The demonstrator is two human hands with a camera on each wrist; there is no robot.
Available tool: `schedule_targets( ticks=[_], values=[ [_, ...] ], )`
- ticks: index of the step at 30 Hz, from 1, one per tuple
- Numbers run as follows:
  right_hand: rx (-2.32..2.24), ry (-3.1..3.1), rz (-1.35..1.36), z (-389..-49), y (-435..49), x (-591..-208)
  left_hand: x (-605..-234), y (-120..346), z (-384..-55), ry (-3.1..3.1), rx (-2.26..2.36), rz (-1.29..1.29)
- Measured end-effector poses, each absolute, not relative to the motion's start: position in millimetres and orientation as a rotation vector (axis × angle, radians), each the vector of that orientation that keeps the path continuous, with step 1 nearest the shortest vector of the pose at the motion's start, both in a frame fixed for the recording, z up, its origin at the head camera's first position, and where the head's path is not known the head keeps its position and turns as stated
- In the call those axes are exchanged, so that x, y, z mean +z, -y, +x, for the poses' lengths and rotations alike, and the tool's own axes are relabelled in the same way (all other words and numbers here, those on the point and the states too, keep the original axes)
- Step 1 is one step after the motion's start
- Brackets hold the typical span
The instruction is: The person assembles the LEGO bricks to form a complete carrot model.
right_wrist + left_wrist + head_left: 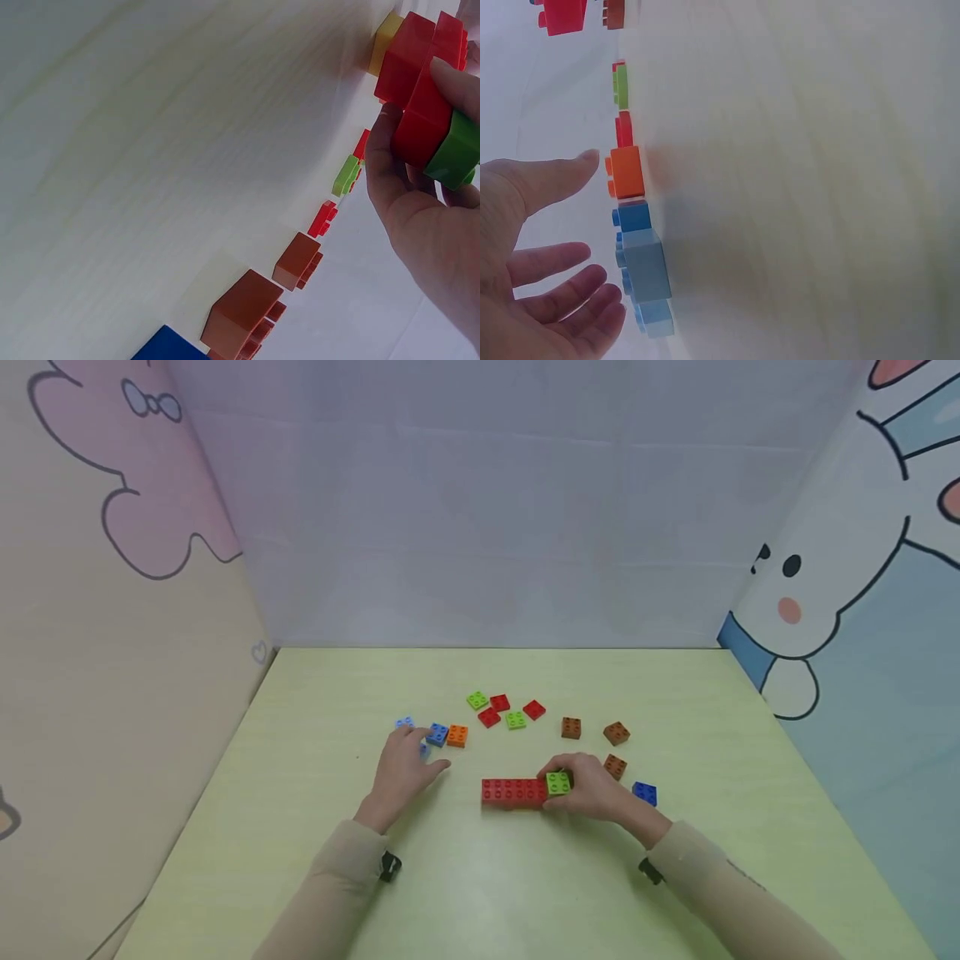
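Observation:
My right hand (pixel 588 789) grips the right end of a long red toy-brick build (pixel 513 792), thumb and fingers on opposite sides. A green brick (pixel 558 783) sits at that end between thumb and fingers. The right wrist view shows two red layers, with a yellow brick (pixel 384 43) beneath the far part. My left hand (pixel 402 772) hovers by the blue bricks with fingers spread and holds nothing. Closest to it are a light blue brick (pixel 646 264), a darker blue brick (pixel 437 735) and an orange brick (pixel 457 737).
Behind the build lie small red bricks (pixel 534 709) and green bricks (pixel 515 720). Brown bricks (pixel 572 727) are scattered at the right, and a blue brick (pixel 644 793) lies beside the right forearm. A pale cloth wall (pixel 495 527) rises behind the table (pixel 315 693).

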State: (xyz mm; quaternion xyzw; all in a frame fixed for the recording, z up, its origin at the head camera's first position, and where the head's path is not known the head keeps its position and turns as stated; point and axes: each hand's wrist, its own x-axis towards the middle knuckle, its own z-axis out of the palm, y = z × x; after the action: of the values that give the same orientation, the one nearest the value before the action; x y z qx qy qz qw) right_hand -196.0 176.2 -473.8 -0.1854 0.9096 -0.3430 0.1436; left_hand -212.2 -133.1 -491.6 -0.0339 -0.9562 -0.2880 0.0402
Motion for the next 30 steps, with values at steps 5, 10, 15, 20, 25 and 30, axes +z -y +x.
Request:
schedule_targets(
  ticks=[5,10,15,20,25,30],
  values=[
    [-0.994,-2.623,-0.542,-195,-177,-473,-493,138,-213,2.944,-0.828,-0.086],
    [-0.98,-2.628,-0.538,-195,-177,-473,-496,144,-217,2.995,-0.885,-0.008],
    [-0.968,-2.632,-0.542,-196,-176,-473,-496,150,-222,3.036,-0.93,0.043],
    [-0.97,-2.627,-0.532,-196,-175,-473,-498,152,-224,3.051,-0.934,0.012],
    [-0.982,-2.617,-0.523,-197,-175,-474,-499,148,-224,3.064,-0.951,-0.066],
    [-0.984,-2.616,-0.502,-196,-175,-473,-485,130,-216,3.082,-0.961,-0.195]
  ],
)
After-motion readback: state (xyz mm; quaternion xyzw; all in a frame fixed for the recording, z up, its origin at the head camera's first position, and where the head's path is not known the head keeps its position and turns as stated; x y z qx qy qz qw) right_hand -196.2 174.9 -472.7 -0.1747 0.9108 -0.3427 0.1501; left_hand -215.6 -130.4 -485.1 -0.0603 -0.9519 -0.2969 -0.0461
